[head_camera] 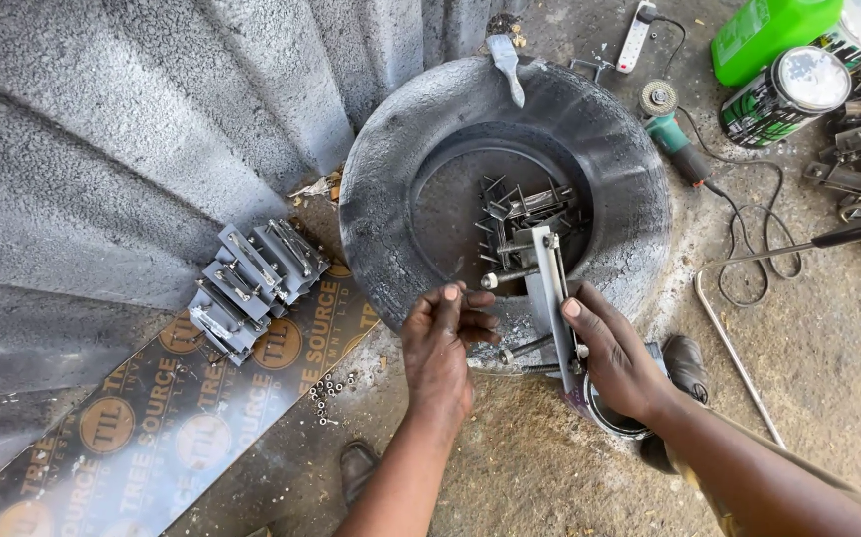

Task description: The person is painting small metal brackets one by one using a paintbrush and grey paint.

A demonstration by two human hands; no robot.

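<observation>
Left hand [440, 343]: pinching a small metal piece, hard to make out, over the tyre [390, 179] rim.
Right hand [614, 358]: gripping a grey hinged bracket [553, 288], leaning on the rim.
Left side: stacked brackets [251, 283] lying on printed board [132, 438].
Right side: angle grinder [671, 129] resting on the floor.

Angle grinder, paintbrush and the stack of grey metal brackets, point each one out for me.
Angle grinder [671, 134], head view, on its green body.
Paintbrush [506, 62], head view, on its pale bristles and ferrule.
Stack of grey metal brackets [254, 281], head view, on the middle bracket.
</observation>
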